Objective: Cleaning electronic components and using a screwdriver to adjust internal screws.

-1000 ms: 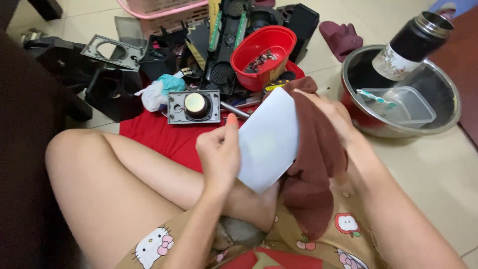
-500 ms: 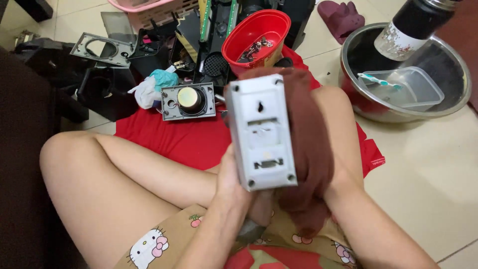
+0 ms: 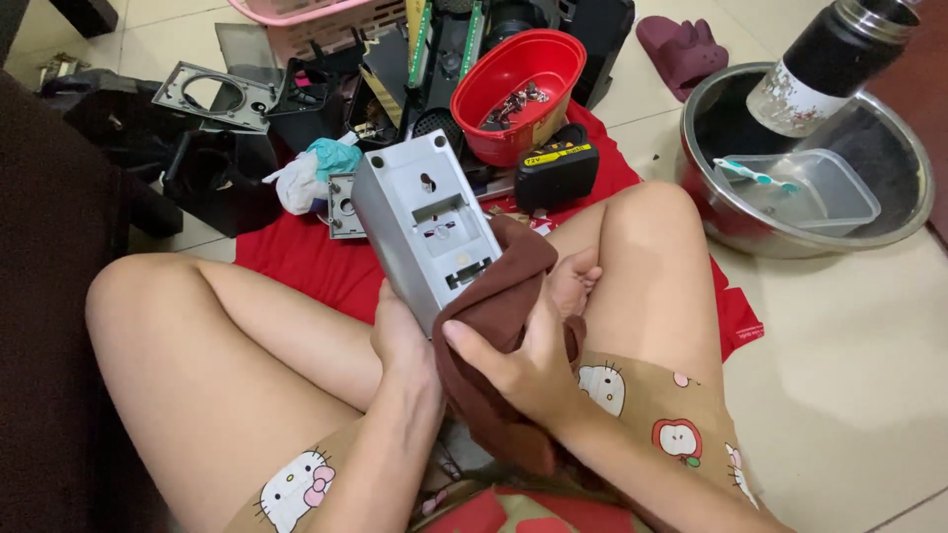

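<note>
Your left hand (image 3: 400, 336) grips the grey box (image 3: 427, 222) from below, over your lap. Your right hand (image 3: 523, 360) fingers pinch the brown cloth (image 3: 499, 306). Hold steady; rub slowly along each side.

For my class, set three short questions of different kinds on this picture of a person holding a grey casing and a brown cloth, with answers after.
1. True or false: the right hand holds the brown cloth against the grey casing.
2. Which hand grips the casing from below, the left hand or the right?
3. What lies in the red bowl: A) small dark metal parts, B) water, C) a toothbrush?

Key:
1. True.
2. The left hand.
3. A; the toothbrush lies in the clear tub inside the steel basin.
</note>
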